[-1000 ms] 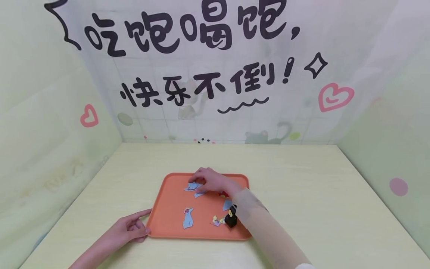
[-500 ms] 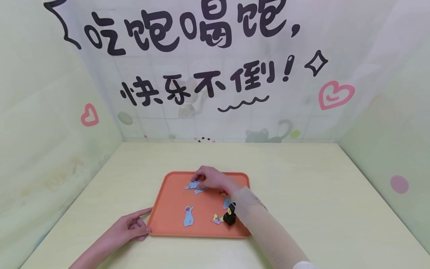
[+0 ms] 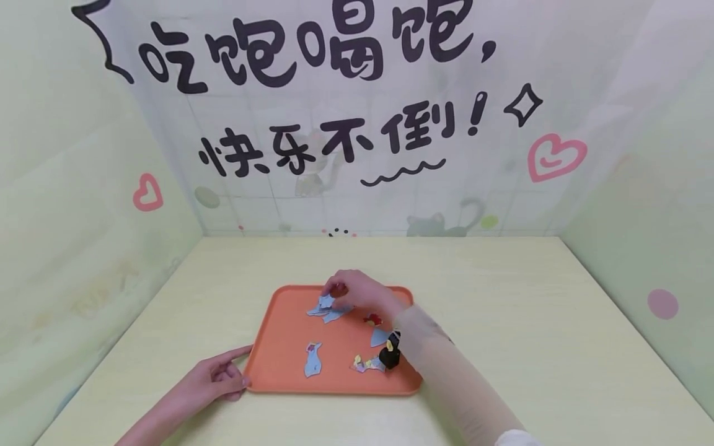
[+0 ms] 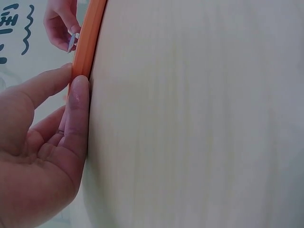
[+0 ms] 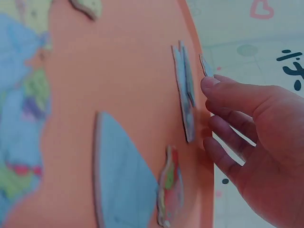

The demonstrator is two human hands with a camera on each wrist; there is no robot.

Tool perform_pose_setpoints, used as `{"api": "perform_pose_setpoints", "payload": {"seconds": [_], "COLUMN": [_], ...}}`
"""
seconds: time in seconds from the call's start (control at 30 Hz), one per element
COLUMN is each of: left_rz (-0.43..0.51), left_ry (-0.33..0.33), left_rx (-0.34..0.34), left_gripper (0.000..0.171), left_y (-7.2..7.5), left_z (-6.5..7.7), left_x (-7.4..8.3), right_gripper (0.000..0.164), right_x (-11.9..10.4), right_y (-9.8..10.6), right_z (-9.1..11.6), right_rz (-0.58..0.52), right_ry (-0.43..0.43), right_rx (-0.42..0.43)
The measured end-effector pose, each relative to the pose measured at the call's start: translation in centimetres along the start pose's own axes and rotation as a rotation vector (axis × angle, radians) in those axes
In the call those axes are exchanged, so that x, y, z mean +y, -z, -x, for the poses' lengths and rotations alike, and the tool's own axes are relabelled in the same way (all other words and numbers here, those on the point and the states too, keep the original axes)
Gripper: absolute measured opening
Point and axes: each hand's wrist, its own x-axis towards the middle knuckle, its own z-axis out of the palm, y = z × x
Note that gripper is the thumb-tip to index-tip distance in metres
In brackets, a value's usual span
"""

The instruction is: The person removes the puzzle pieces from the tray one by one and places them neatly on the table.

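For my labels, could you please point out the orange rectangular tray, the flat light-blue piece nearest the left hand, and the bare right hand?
Orange rectangular tray [image 3: 279, 350]: head view, bare floor, left side.
Flat light-blue piece [image 3: 313, 362]: head view, middle of its body.
Bare right hand [image 3: 362, 290]: head view, back of the hand.

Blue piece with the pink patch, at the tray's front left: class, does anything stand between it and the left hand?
Only the raised left rim of the tray, which the left hand touches from outside. Past that rim, nothing visible stands between the hand and the blue piece: just bare tray.
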Motion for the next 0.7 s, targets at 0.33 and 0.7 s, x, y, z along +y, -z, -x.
{"api": "perform_pose_setpoints", "payload": {"seconds": [0.33, 0.7], "left_rz": [-0.041, 0.003], "left_ry": [0.019, 0.007], "left_rx": [0.028, 0.008], "left_gripper": [0.076, 0.076], "left_y": [-0.2, -0.1], "left_z": [0.1, 0.0], "left_x": [0.2, 0.1], "right_gripper": [0.024, 0.031], "right_x": [0.8, 3.5], "right_y": [2.7, 6.4], "right_z": [1.5, 3.8], "right_rz": [0.01, 0.007], "right_ry": [-0.023, -0.01], "right_rx": [0.096, 0.263]}}
